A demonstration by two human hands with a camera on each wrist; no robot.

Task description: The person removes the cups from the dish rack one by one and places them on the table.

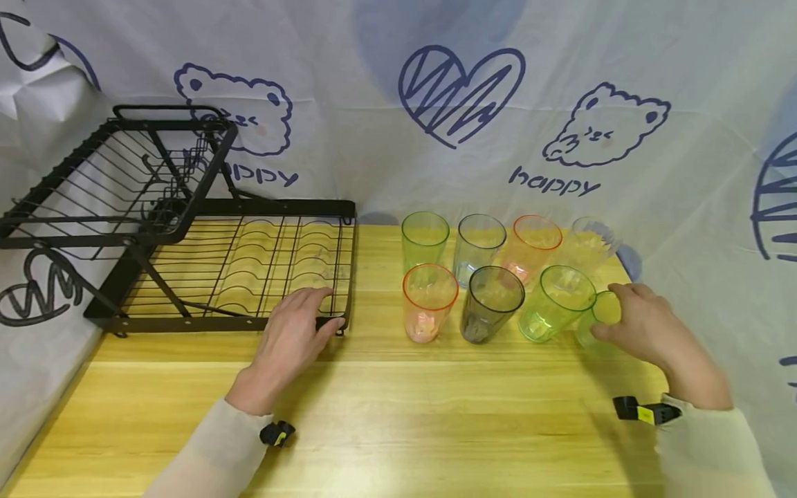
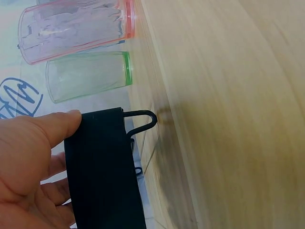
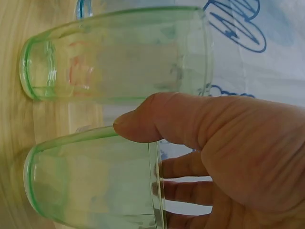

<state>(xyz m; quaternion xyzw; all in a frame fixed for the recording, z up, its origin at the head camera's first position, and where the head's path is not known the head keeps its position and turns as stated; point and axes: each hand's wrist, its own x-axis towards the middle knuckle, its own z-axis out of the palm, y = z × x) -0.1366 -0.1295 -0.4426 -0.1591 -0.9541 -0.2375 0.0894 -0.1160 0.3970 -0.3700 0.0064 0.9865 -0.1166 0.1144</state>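
Note:
My left hand (image 1: 291, 337) grips the front right corner of a black two-tier dish rack (image 1: 218, 322). In the left wrist view, the thumb lies at the upper edge of the black rack wall (image 2: 102, 167) and the fingers are behind it. At the right end of the glasses, my right hand (image 1: 644, 321) holds a small green glass (image 3: 95, 176) by its rim, thumb on the near side and fingers across the far side. That glass is upright on the table, partly hidden by the hand in the head view. Just left of it stands a taller green glass (image 1: 557, 304).
Other upright glasses include a red-rimmed one (image 1: 429, 304), a dark grey one (image 1: 492, 304), and, behind, green (image 1: 425, 238), clear blue-rimmed (image 1: 479, 242), red-rimmed (image 1: 537, 242) and clear (image 1: 588, 245) ones. A printed cloth (image 1: 373, 138) hangs behind the wooden table (image 1: 405, 422).

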